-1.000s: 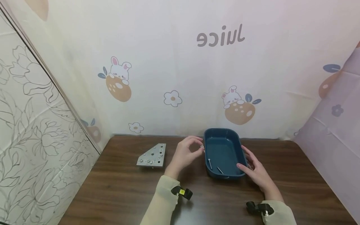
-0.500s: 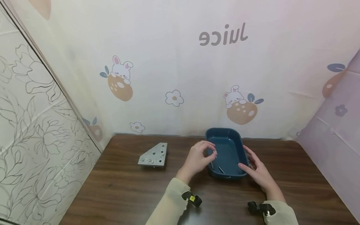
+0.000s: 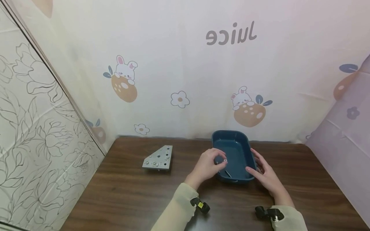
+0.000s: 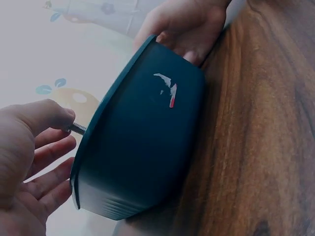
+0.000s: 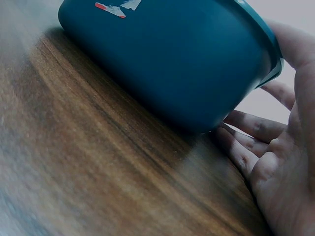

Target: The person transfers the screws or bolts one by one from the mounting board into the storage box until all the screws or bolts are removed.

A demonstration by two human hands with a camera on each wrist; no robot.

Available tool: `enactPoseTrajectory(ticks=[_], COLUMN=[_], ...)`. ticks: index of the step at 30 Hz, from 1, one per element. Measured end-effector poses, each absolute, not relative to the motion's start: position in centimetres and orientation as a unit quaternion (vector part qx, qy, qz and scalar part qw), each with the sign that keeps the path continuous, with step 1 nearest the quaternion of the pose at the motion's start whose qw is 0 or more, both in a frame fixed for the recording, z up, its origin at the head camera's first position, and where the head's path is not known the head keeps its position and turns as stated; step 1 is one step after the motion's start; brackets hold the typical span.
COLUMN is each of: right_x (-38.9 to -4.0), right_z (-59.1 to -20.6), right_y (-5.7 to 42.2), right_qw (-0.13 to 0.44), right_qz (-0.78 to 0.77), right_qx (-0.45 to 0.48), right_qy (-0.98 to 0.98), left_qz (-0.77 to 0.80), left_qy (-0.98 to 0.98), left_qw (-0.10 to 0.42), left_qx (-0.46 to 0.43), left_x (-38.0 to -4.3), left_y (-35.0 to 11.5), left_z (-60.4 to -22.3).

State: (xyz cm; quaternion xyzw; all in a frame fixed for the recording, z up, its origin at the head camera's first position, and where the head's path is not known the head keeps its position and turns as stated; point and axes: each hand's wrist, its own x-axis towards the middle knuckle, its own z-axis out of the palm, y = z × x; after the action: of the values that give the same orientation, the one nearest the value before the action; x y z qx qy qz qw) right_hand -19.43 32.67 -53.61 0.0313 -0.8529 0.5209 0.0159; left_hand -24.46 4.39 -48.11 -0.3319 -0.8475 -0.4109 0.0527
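Observation:
My left hand [image 3: 206, 166] is over the left side of a dark blue plastic box [image 3: 237, 154], pinching a small metal screw [image 4: 77, 129] between thumb and fingers. Its threaded shank shows beside the rim in the left wrist view; its pale head shows at the fingertips in the head view. My right hand [image 3: 266, 175] grips the box's right side, thumb over the rim and the other fingers along the outer wall. Inside the box, near its front, lies a thin metal rod-like piece [image 3: 228, 173]; my left hand partly hides another beside it.
A grey metal plate [image 3: 158, 157] with cut corners, holes and several small fasteners sits to the left on the brown wooden table [image 3: 124, 189]. Close behind the box hangs a printed curtain [image 3: 185, 70]. A torn label [image 4: 170, 87] sticks to the box's outer wall.
My left hand has moved right, from beside the box's left rim to over its inside, carrying the screw. The right hand stays on the box, and the metal plate has not moved.

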Motion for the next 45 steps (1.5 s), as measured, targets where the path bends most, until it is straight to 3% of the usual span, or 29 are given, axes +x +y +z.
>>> enactPoseTrajectory(ticks=[45], right_x=[-19.36], right_z=[-53.73], right_y=[32.52], right_qw=[0.021], right_qz=[0.513], right_qx=[0.031], right_qy=[-0.857], left_qz=[-0.33], left_qy=[-0.871], left_qw=[0.025], left_qx=[-0.363], left_x=[-24.29], left_y=[4.54], left_z=[-48.12])
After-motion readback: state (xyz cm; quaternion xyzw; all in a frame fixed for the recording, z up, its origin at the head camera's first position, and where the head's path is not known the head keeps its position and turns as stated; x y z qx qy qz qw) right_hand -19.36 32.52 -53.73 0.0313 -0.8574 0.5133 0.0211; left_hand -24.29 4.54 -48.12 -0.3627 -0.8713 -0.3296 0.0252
